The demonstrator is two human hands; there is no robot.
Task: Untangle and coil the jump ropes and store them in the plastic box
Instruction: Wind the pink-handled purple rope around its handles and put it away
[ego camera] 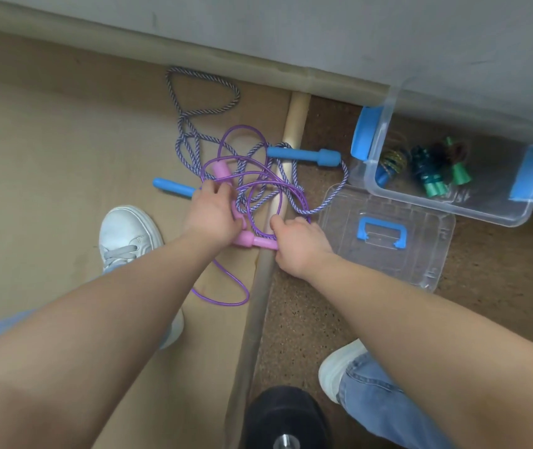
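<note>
Floor: hands (252, 228) grip purple rope (258, 186) nr box (453, 163).

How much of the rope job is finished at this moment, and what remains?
Done: the plastic box stands open, its lid beside it, with coiled ropes inside. In hand: the left hand and right hand grip the purple rope by its pink handles. Left: it is tangled with the blue-handled braided rope; both need coiling and storing.

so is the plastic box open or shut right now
Open: the plastic box has no cover, its lid lies flat on the floor beside it, and coiled ropes show inside.
</note>
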